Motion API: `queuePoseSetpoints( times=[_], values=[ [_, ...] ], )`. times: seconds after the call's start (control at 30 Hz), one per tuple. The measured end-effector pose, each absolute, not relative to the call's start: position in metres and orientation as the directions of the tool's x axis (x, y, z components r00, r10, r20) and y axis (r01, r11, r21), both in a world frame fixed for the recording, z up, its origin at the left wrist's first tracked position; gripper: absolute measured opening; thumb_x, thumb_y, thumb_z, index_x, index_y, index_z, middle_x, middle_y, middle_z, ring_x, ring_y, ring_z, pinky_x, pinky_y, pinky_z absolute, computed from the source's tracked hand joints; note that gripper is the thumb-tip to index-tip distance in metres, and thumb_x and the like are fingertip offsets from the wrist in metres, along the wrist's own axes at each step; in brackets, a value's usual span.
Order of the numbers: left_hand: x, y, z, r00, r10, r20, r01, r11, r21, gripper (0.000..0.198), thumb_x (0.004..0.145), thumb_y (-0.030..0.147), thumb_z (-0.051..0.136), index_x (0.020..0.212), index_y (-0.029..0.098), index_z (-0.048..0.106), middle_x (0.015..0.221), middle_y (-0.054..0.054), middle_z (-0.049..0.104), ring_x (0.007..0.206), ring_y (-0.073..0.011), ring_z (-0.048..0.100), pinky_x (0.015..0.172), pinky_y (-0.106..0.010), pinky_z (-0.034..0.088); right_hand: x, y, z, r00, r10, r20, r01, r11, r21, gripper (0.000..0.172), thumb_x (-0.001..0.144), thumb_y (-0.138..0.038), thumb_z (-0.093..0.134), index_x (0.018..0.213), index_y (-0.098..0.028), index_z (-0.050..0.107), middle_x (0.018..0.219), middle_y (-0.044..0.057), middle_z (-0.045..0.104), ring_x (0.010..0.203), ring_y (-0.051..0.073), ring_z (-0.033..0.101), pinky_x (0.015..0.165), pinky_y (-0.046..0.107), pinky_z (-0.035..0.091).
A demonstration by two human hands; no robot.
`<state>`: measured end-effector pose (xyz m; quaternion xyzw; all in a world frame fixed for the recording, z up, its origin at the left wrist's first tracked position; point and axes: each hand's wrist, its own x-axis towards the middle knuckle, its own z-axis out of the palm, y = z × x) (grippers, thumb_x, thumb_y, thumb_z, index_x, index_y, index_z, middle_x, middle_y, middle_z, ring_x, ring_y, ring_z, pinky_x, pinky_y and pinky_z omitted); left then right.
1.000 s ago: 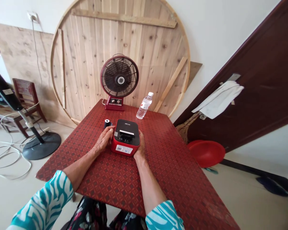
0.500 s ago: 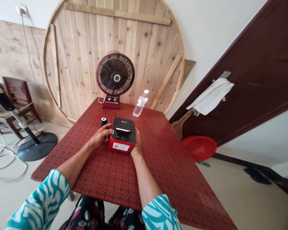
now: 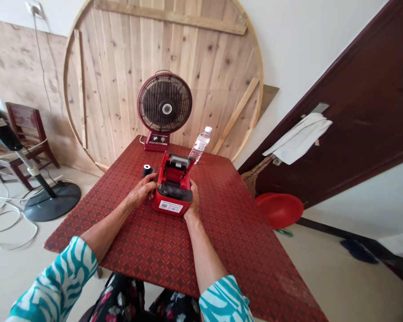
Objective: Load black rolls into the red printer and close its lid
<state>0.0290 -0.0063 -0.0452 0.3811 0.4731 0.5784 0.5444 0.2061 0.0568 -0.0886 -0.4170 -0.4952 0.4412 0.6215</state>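
Note:
A small red and black receipt printer (image 3: pixel 172 208) sits on the table with its lid (image 3: pixel 179 161) tipped up and back. Inside its bay a dark roll shape shows, partly in shadow. My left hand (image 3: pixel 143 189) lies against the printer's left side, fingertips at the front left corner by the lid edge. Around the right side curls my right hand (image 3: pixel 194 201), its fingers mostly hidden behind the casing. Just beyond my left fingers stands a small dark paper roll (image 3: pixel 147 170) with a white core.
The table (image 3: pixel 228 241) has a red patterned cover. Behind the printer are a water bottle (image 3: pixel 199 145) and a dark red fan (image 3: pixel 165 105). A large round wooden board (image 3: pixel 117 80) leans on the wall. A red basin (image 3: pixel 278 210) stands at the right, a stand fan base (image 3: pixel 52 201) at the left.
The printer's lid has swung up from shut to open, and the inside now shows. Both hands keep nearly the same places on the printer. The view has shifted slightly.

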Motion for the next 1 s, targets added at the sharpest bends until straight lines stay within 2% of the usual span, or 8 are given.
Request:
queuePoseSetpoints(
  times=[0.17,0.37,0.47,0.7,0.83,0.9,1.0],
  values=[
    [0.029,-0.008,-0.046,-0.141,0.989,-0.049,-0.236,0.014,0.972,0.073,0.067,0.028,0.062,0.136,0.010,0.045,0.048,0.008,0.051,0.039,-0.0084,0.043,0.041,-0.020,0.031,0.206,0.054,-0.086,0.145,0.971,0.191,-0.180,0.215,-0.960,0.046,0.085,-0.047,0.045,0.116,-0.019,0.062,0.120,0.005,0.066,0.110,0.021,0.056,0.095,0.035,0.043],
    [0.028,-0.008,-0.044,-0.142,0.989,-0.038,-0.223,0.005,0.975,0.072,0.066,0.029,0.064,0.135,0.012,0.047,0.053,0.007,0.054,0.040,-0.0072,0.044,0.041,-0.019,0.031,0.205,0.051,-0.082,0.149,0.963,0.224,-0.131,0.244,-0.961,0.045,0.086,-0.048,0.046,0.115,-0.018,0.063,0.120,0.007,0.066,0.110,0.021,0.057,0.092,0.033,0.044],
    [0.028,-0.008,-0.043,-0.151,0.988,-0.015,-0.201,-0.015,0.980,0.068,0.068,0.031,0.065,0.132,0.013,0.050,0.053,0.007,0.054,0.039,-0.0069,0.043,0.040,-0.019,0.030,0.205,0.050,-0.081,0.161,0.964,0.211,-0.186,0.240,-0.953,0.046,0.086,-0.049,0.047,0.114,-0.018,0.063,0.116,0.007,0.068,0.105,0.021,0.059,0.089,0.034,0.046],
    [0.033,-0.016,-0.042,-0.201,0.976,0.084,-0.160,-0.117,0.980,0.058,0.072,0.040,0.068,0.122,0.013,0.057,0.051,0.008,0.052,0.040,-0.0072,0.043,0.043,-0.020,0.033,0.204,0.051,-0.082,0.136,0.977,0.163,-0.260,0.194,-0.946,0.048,0.083,-0.054,0.049,0.112,-0.020,0.064,0.116,0.006,0.068,0.105,0.021,0.060,0.090,0.034,0.045],
    [0.034,-0.017,-0.033,-0.325,0.923,0.204,-0.144,-0.262,0.954,0.050,0.072,0.047,0.071,0.111,0.016,0.063,0.057,0.005,0.057,0.047,-0.0083,0.047,0.049,-0.021,0.037,0.203,0.051,-0.082,0.108,0.985,0.134,-0.334,0.163,-0.928,0.051,0.080,-0.056,0.051,0.114,-0.019,0.062,0.110,0.006,0.070,0.098,0.020,0.062,0.085,0.034,0.047],
    [0.030,-0.009,-0.022,-0.327,0.897,0.296,-0.032,-0.323,0.946,0.041,0.072,0.045,0.072,0.101,0.017,0.067,0.062,0.002,0.061,0.053,-0.0102,0.052,0.053,-0.022,0.041,0.203,0.052,-0.083,0.110,0.987,0.121,-0.350,0.152,-0.924,0.051,0.079,-0.056,0.052,0.113,-0.019,0.062,0.109,0.006,0.069,0.097,0.020,0.063,0.085,0.034,0.047],
    [0.026,0.013,0.003,-0.048,0.915,0.399,0.321,-0.364,0.874,0.023,0.076,0.037,0.068,0.091,0.019,0.073,0.078,-0.004,0.070,0.070,-0.0161,0.062,0.065,-0.025,0.047,0.203,0.054,-0.085,0.101,0.990,0.097,-0.387,0.129,-0.913,0.050,0.078,-0.055,0.054,0.112,-0.020,0.062,0.109,0.005,0.069,0.094,0.020,0.063,0.083,0.033,0.047]
  ],
)
